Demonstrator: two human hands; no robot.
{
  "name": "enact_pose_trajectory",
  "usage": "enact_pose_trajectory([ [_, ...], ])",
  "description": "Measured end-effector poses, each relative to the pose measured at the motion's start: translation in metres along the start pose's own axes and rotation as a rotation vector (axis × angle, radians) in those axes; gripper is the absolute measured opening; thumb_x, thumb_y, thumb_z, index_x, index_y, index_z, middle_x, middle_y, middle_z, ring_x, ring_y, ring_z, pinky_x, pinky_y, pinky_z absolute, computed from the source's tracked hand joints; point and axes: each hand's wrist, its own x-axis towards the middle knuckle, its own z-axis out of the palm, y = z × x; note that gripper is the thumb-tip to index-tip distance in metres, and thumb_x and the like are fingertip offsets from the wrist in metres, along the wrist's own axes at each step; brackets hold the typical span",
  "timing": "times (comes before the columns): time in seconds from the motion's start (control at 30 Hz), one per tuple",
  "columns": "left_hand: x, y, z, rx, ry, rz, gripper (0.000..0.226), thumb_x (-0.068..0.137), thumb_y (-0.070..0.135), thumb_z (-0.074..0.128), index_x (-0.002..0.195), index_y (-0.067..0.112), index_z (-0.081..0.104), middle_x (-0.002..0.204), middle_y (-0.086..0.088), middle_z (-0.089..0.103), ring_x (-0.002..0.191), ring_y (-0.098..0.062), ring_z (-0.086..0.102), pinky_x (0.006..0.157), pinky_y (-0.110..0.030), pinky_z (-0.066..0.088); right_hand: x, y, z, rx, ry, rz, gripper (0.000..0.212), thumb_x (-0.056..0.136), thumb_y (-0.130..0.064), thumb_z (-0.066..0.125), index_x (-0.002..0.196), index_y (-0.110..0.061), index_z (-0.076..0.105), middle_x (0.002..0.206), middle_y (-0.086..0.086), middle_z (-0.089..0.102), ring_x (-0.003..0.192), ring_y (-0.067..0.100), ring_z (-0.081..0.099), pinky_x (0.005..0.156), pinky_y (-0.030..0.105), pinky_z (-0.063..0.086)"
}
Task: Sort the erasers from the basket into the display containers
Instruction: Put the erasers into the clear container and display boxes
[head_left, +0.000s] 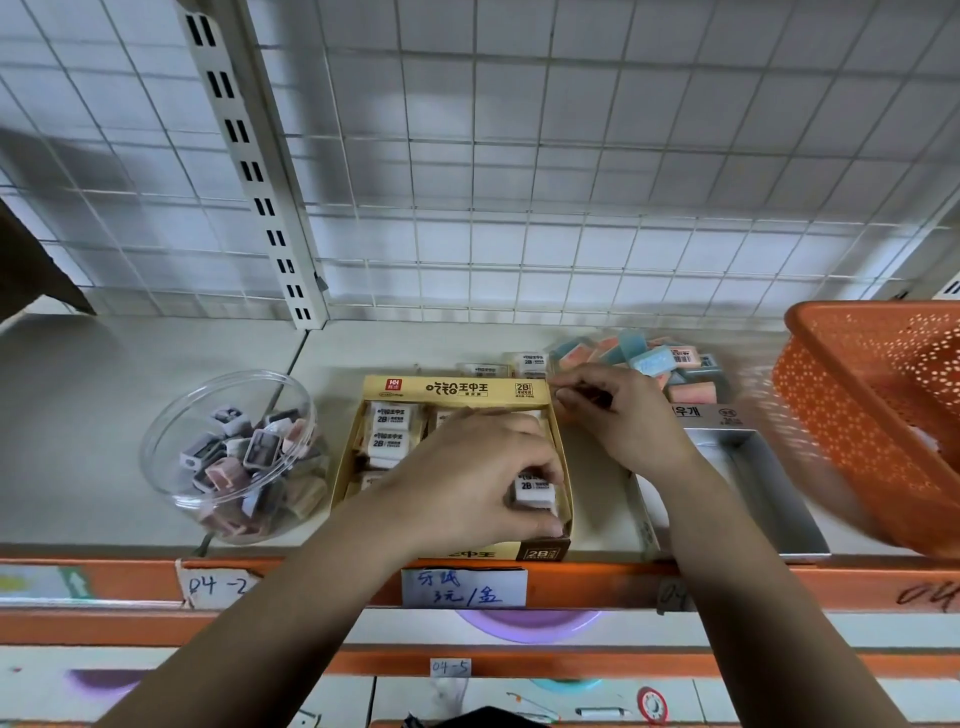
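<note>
presently, head view: the left grip (467, 467) is curled around a white rectangular 2b eraser (535, 491) at the front right corner of the yellow cardboard display box (457, 388), likely to seat it beside matching stock. the right grip (623, 410) pinches the box's rear right corner, probably steadying it. the orange perforated plastic basket (857, 415) is at far right.

A white wire grid panel (571, 182) backs the pale shelf (104, 415), with a slotted metal upright (249, 171) left of centre (soft, even light); handwritten labels (464, 587) sit on the orange shelf edge (597, 574).
</note>
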Motion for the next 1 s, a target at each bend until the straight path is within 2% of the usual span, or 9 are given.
enact_pose_trajectory([
  [0.13, -0.008, -0.012, -0.006, -0.106, 0.018, -0.006, 0.042, 0.076, 0.057, 0.071, 0.112, 0.035, 0.065, 0.107, 0.024, 0.057, 0.105, 0.004, 0.049, 0.096, -0.029, 0.039, -0.001, -0.002, 0.001, 0.012, -0.003, 0.016, 0.017, 0.092, -0.015, 0.064, 0.105, -0.021, 0.074, 0.098, -0.012, 0.073, 0.091, 0.000, 0.065, 0.080, 0.013, 0.047],
  [0.27, -0.027, -0.029, -0.022, -0.134, 0.015, -0.133, 0.049, 0.068, 0.056, 0.077, 0.112, 0.038, 0.065, 0.108, 0.027, 0.052, 0.106, 0.007, 0.048, 0.094, -0.022, 0.041, -0.002, -0.006, -0.001, 0.011, 0.004, 0.023, 0.018, 0.092, -0.015, 0.064, 0.105, -0.021, 0.074, 0.099, -0.013, 0.072, 0.093, -0.003, 0.062, 0.079, 0.006, 0.043],
  [0.37, -0.033, -0.036, -0.027, -0.142, -0.063, -0.201, 0.049, 0.065, 0.047, 0.084, 0.110, 0.038, 0.065, 0.101, 0.024, 0.055, 0.098, 0.005, 0.050, 0.084, -0.020, 0.042, -0.003, -0.009, -0.001, 0.003, 0.002, 0.035, 0.016, 0.092, -0.015, 0.064, 0.103, -0.021, 0.074, 0.097, -0.013, 0.072, 0.092, 0.000, 0.062, 0.077, 0.007, 0.044],
  [0.43, -0.032, -0.037, -0.025, -0.175, -0.081, -0.192, 0.048, 0.064, 0.041, 0.086, 0.108, 0.036, 0.067, 0.096, 0.022, 0.057, 0.093, 0.006, 0.051, 0.078, -0.015, 0.040, -0.003, -0.011, -0.001, -0.013, 0.006, 0.040, 0.016, 0.091, -0.015, 0.065, 0.102, -0.022, 0.073, 0.095, -0.014, 0.072, 0.090, 0.001, 0.063, 0.077, 0.010, 0.045],
  [0.53, -0.030, -0.036, -0.022, -0.165, -0.103, -0.155, 0.048, 0.067, 0.041, 0.084, 0.112, 0.034, 0.067, 0.098, 0.023, 0.056, 0.097, 0.009, 0.051, 0.079, -0.007, 0.036, -0.002, -0.016, -0.001, -0.030, 0.013, 0.055, 0.015, 0.090, -0.016, 0.066, 0.101, -0.023, 0.073, 0.091, -0.015, 0.070, 0.089, -0.001, 0.062, 0.074, 0.006, 0.043],
  [0.63, -0.032, -0.041, -0.029, -0.112, -0.076, -0.132, 0.045, 0.073, 0.051, 0.076, 0.115, 0.035, 0.065, 0.102, 0.023, 0.057, 0.099, 0.006, 0.051, 0.088, -0.021, 0.042, 0.004, -0.027, -0.010, 0.014, 0.033, 0.075, 0.014, 0.090, -0.016, 0.067, 0.101, -0.021, 0.073, 0.089, -0.013, 0.071, 0.084, -0.003, 0.063, 0.073, 0.006, 0.044],
  [0.73, -0.035, -0.049, -0.047, -0.095, 0.071, -0.115, 0.032, 0.083, 0.051, 0.065, 0.112, 0.036, 0.066, 0.102, 0.024, 0.060, 0.099, 0.008, 0.054, 0.086, -0.020, 0.044, 0.024, -0.042, -0.023, -0.035, 0.013, 0.062, 0.013, 0.091, -0.017, 0.065, 0.099, -0.021, 0.074, 0.086, -0.016, 0.071, 0.081, -0.001, 0.064, 0.072, 0.009, 0.045],
  [0.83, -0.029, -0.057, -0.068, -0.092, 0.173, -0.119, 0.020, 0.087, 0.038, 0.066, 0.107, 0.034, 0.068, 0.094, 0.021, 0.066, 0.091, 0.008, 0.059, 0.075, -0.010, 0.042, 0.056, -0.049, -0.023, -0.216, -0.121, 0.064, 0.017, 0.094, -0.019, 0.061, 0.106, -0.018, 0.074, 0.097, -0.012, 0.070, 0.093, 0.006, 0.064, 0.077, 0.013, 0.043],
  [1.0, -0.007, -0.075, -0.091, -0.175, 0.130, -0.184, 0.013, 0.090, 0.031, 0.065, 0.101, 0.034, 0.071, 0.090, 0.022, 0.069, 0.090, 0.010, 0.060, 0.071, -0.005, 0.042, 0.097, -0.035, -0.001, -0.490, -0.445, 0.106, 0.030, 0.091, -0.021, 0.066, 0.121, -0.016, 0.066, 0.123, 0.000, 0.065, 0.108, 0.013, 0.059, 0.084, 0.019, 0.039],
])
